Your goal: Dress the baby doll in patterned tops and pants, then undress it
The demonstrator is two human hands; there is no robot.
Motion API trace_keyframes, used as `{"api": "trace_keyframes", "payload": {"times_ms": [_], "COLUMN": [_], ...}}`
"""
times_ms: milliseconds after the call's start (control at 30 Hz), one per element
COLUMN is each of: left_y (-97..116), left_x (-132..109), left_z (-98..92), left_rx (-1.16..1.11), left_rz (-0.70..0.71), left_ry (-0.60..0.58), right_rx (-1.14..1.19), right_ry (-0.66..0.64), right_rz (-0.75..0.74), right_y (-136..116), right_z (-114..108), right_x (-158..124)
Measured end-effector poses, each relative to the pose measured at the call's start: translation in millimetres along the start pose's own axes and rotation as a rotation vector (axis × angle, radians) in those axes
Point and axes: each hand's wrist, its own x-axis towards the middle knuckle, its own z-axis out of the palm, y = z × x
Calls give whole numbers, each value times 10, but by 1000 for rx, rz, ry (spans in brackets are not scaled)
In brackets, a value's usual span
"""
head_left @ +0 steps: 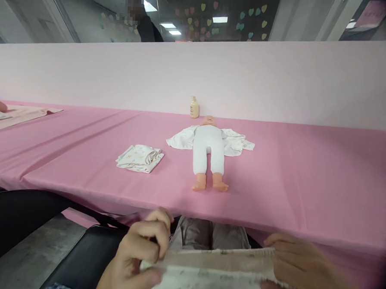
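Note:
My left hand [138, 249] pinches the left end of a white printed baby garment [211, 281] low in the view, over my lap. At the garment's right end, my right hand [303, 264] grips the edge, slightly blurred. The top edge is stretched between both hands, and a beige inner band shows there; the lower part is cut off by the frame. Beyond it, a baby doll [209, 147] in a white body suit lies on its back, feet toward me. A white baby top [236, 141] is spread beneath the doll, showing on both sides.
A folded printed cloth [140, 158] lies left of the doll on the pink tablecloth [82, 156]. A pump bottle [194, 107] stands behind the doll's head. Another doll's part rests on a pale cloth [29, 115] at far left. A black chair [80, 250] stands lower left.

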Motion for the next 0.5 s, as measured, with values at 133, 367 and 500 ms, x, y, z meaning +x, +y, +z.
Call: {"api": "trace_keyframes", "payload": {"times_ms": [133,367,500], "left_y": [-171,-388,-422], "left_x": [76,29,171], "left_z": [-72,52,371], "left_rx": [487,239,109], "left_rz": [-18,-391,-542], "left_ry": [95,315,609], "right_rx": [-307,-491,-313], "right_ry": [111,403,431], "right_rz": [-35,49,433], "right_y": [43,208,350], "right_z": [-68,-42,375], "right_x": [65,128,305]}}
